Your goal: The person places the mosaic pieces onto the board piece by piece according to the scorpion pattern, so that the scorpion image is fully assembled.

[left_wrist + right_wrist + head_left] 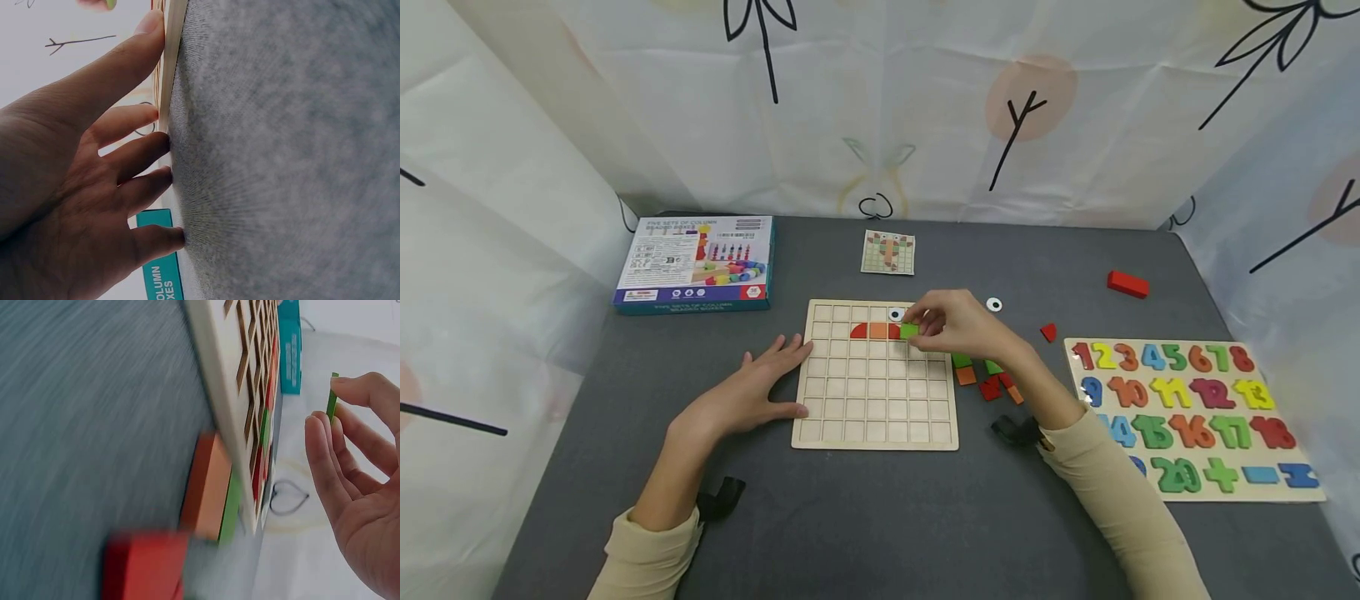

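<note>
My right hand (958, 325) pinches a thin green square tile (332, 397) between thumb and fingers, above the upper right part of a wooden grid board (850, 417). In one row of the board lie a red rounded tile (859, 332), an orange square tile (877, 332) and another red tile (893, 332); a white eye disc (896, 315) sits just above. The right wrist view also shows a green tile (265, 428) in the board. My left hand (741, 387), fingers spread, touches the board's left edge with thumb and fingertips.
Loose green, orange and red tiles (990, 389) lie right of the board, with a second eye disc (994, 305) behind. A pattern card (888, 252) lies at the back. A box (700, 267) sits back left, a red block (1127, 284) back right, a number puzzle (1195, 492) at right.
</note>
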The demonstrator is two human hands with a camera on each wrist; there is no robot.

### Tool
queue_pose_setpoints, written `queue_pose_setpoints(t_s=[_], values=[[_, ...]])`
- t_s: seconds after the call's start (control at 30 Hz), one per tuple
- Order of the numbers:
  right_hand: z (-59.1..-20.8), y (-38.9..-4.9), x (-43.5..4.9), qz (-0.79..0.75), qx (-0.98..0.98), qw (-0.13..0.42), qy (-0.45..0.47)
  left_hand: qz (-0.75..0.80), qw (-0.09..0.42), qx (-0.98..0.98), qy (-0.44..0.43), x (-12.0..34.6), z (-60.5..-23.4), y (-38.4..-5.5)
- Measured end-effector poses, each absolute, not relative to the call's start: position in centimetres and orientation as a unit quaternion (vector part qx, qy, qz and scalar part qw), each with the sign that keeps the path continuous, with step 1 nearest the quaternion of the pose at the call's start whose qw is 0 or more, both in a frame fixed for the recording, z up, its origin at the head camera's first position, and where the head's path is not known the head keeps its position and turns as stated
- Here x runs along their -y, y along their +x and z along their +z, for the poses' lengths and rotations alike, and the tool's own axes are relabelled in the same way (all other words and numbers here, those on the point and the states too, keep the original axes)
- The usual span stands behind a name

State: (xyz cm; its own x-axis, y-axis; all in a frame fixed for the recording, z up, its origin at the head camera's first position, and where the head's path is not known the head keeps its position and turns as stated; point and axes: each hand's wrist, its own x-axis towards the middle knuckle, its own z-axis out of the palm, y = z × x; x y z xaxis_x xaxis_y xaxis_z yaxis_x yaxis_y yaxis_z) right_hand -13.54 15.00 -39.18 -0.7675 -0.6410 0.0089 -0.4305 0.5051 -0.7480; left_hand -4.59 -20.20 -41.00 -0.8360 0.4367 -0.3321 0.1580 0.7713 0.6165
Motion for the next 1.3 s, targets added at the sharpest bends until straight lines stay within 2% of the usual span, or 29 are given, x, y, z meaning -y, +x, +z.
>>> queue_pose_setpoints(t_s=[0.3, 0.7, 1.3], values=[[-40.0, -14.8, -10.7, -0.41, -0.834, 0.166, -0.33, 0.294, 0.236, -0.912, 0.163, 20.2, -41.1, -4.6], [-40.0, -15.9, -5.7, -0.317, -0.874, 0.16, -0.332, 0.298, 0.236, -0.91, 0.166, 20.3, -41.0, -4.6], [-39.7, -15.6, -3.5, -0.259, -0.893, 0.155, -0.333, 0.298, 0.236, -0.909, 0.168, 20.4, -41.1, -4.7]])
